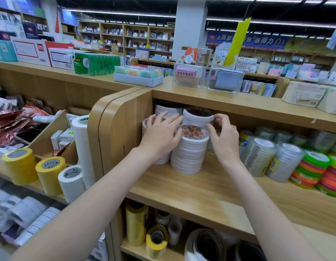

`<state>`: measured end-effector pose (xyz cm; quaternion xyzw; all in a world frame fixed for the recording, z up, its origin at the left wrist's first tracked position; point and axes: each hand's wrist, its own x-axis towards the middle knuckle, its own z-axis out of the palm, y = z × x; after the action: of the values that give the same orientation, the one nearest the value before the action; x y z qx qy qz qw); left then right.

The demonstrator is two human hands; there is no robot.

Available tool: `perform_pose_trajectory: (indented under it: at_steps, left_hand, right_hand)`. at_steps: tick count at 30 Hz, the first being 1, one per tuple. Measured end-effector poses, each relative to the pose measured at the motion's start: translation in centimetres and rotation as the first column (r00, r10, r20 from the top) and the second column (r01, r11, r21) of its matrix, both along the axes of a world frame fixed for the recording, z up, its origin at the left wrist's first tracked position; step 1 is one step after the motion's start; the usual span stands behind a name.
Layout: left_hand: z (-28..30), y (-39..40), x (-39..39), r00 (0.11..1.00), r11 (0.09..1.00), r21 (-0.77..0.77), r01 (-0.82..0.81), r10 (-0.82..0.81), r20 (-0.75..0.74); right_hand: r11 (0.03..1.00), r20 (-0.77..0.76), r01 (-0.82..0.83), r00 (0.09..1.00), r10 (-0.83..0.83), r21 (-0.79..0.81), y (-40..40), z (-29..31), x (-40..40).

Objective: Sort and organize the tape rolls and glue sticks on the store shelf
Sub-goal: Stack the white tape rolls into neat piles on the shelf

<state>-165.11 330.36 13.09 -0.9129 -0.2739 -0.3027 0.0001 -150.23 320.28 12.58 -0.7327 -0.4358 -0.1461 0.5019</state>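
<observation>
Both hands (159, 134) (224, 136) open, fingers flanking white tape stack (189, 153), holding nothing.

Stationery shop interior: light wooden display shelf (210, 193) stocked with stacked white tape rolls (189, 151); behind it, boxed goods on wooden wall shelving (125, 38) and a blue banner (248, 41).
</observation>
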Motion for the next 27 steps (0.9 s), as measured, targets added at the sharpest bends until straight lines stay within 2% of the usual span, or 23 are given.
perform_pose_trajectory:
  at_steps: [4, 6, 9, 13, 18, 23, 27]
  left_hand:
    - [1.1, 0.5, 0.7, 0.984, 0.999, 0.004, 0.037, -0.036, -0.173]
    - [1.7, 0.8, 1.2, 0.973, 0.999, -0.018, 0.039, -0.042, -0.228]
    - [2.6, 1.4, 1.7, 0.969, 0.993, -0.099, 0.059, -0.08, -0.234]
    - [2.5, 1.8, 2.3, 0.962, 0.995, -0.082, 0.051, -0.071, -0.262]
    - [2.9, 2.2, 2.6, 0.956, 0.994, -0.101, 0.028, -0.057, -0.289]
    - [2.7, 2.3, 2.2, 0.963, 0.994, -0.107, 0.037, -0.064, -0.26]
    - [1.5, 1.8, 0.5, 0.999, 0.999, -0.039, -0.003, 0.001, -0.043]
  right_hand:
    - [0.992, 0.068, -0.127, 0.99, 0.127, 0.002, -0.6, -0.5, -0.9]
    - [0.98, 0.016, -0.178, 0.983, 0.18, -0.085, -0.1, -0.4, -0.4]
    - [0.942, -0.133, -0.264, 0.962, 0.24, -0.206, 0.7, -0.3, 0.4]
    - [0.936, -0.24, -0.309, 0.934, 0.266, -0.166, 0.6, -0.1, 0.5]
    - [0.927, -0.228, -0.355, 0.919, 0.322, -0.122, 0.2, -0.1, -0.1]
    - [0.922, -0.265, -0.375, 0.902, 0.34, -0.096, 0.2, -0.3, 0.0]
    - [0.924, -0.273, -0.372, 0.901, 0.337, -0.091, 0.1, -0.8, 0.0]
